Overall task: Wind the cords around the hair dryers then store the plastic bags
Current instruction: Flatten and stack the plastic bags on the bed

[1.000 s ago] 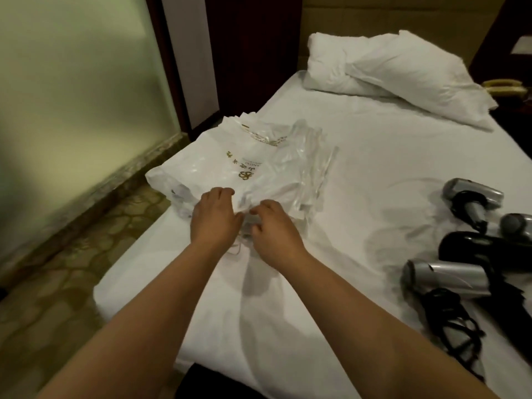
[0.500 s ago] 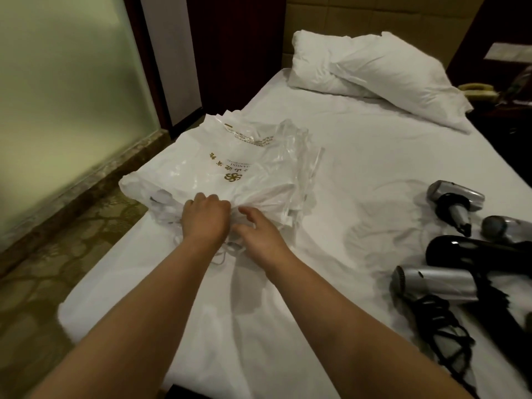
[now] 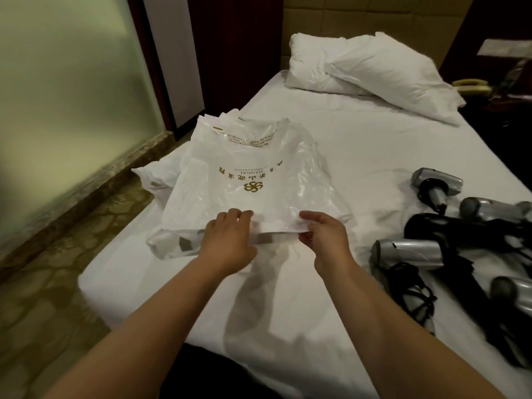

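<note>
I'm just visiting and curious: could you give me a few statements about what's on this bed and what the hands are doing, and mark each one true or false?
1. Both hands hold the near edge of the plastic bags. True: the left hand and the right hand each have a grip on that edge.
2. The hair dryers lie to the left of the bags. False: they lie to the right, on the bed.
3. The top bag carries gold print. True.
4. The pillows lie on the floor. False: they are at the far end of the bed.
5. One hand holds a hair dryer. False: both hands are on the bags.
</note>
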`<state>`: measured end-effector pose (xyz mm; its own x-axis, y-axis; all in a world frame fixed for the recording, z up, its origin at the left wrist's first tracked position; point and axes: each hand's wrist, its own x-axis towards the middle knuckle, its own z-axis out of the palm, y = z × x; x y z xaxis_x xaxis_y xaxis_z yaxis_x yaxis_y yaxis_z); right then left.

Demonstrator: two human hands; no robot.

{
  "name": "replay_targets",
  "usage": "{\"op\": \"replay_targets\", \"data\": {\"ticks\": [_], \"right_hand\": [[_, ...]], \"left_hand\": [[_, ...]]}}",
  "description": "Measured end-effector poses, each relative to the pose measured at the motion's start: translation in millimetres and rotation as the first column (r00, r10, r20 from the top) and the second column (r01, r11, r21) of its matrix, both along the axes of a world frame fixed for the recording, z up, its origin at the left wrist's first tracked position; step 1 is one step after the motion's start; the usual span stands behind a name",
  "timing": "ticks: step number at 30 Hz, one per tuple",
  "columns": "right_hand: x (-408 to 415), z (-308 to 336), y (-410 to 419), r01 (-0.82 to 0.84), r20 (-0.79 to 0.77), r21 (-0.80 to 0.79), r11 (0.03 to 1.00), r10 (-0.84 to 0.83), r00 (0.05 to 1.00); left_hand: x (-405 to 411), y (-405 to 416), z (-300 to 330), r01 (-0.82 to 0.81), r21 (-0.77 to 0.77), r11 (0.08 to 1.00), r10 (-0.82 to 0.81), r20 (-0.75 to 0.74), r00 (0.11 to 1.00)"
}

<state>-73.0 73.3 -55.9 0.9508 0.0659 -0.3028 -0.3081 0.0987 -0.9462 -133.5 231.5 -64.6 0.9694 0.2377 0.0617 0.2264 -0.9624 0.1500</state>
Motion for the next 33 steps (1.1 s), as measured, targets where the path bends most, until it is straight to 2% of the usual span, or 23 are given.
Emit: {"op": "replay_targets", "data": {"ticks": [3,5,7,10,11,14,16,18,20,22,24,27,29,30,32,33], "right_hand": [[-6,7,-16,0.030,-0.043,0.077,0.997,-0.027,0.999],[-9,14,-24,0.060,-0.025,0.098,0.993,-0.058,0.998],[-11,22,-30,0.075,0.014,0.170,0.983,-0.078,0.997],[-15,24,-41,0.044,0.077,0.359,0.932,-0.076,0.994],[-17,22,-42,0.034,0.104,0.354,0.935,-0.075,0.992],[-29,15,-40,-0.026,0.177,0.201,0.979,-0.010,0.984],[-39,16,-36,-0.140,0.250,-0.012,0.990,0.139,0.958],[-45,21,-32,-0.247,0.300,-0.240,0.939,0.314,0.901],[-47,29,-25,-0.301,0.322,-0.325,0.896,0.405,0.856],[-45,34,-18,-0.342,0.306,-0.392,0.854,0.472,0.827],[-44,34,-13,-0.360,0.231,-0.606,0.710,0.590,0.774],[-43,18,-13,-0.274,0.131,-0.856,0.438,0.698,0.704],[-46,7,-16,-0.141,0.139,-0.947,0.290,0.761,0.633],[-49,5,-17,-0.032,0.215,-0.957,0.289,0.776,0.593],[-58,9,-13,0.087,0.428,-0.892,0.444,0.767,0.478],[-63,11,-10,0.079,0.468,-0.872,0.483,0.775,0.424]], "left_hand": [[-10,-2,-3,0.008,0.163,0.987,0.000,-0.051,0.999],[-11,-7,3,0.014,0.162,0.987,-0.011,-0.021,1.000],[-6,-12,16,0.029,0.052,0.998,-0.028,-0.016,0.999],[0,-18,36,0.025,-0.115,0.993,-0.022,0.029,0.999],[0,-18,42,0.011,-0.163,0.987,0.000,0.070,0.998],[1,-22,62,0.029,-0.241,0.970,0.014,0.176,0.984],[3,-24,78,0.062,-0.242,0.968,-0.001,0.243,0.970],[6,-23,94,0.101,-0.251,0.963,-0.028,0.279,0.960],[10,-19,105,0.136,-0.267,0.954,-0.075,0.224,0.972],[12,-16,110,0.130,-0.219,0.967,-0.105,0.119,0.987],[13,-11,114,0.094,-0.173,0.980,-0.065,0.167,0.984],[12,-3,117,-0.023,-0.248,0.968,0.118,0.376,0.919],[12,1,110,-0.051,-0.254,0.966,0.135,0.327,0.935],[13,2,103,-0.043,-0.227,0.973,0.099,0.243,0.965],[16,6,86,-0.036,-0.188,0.982,0.050,0.068,0.996],[18,9,80,-0.042,-0.189,0.981,0.048,0.027,0.999]]}}
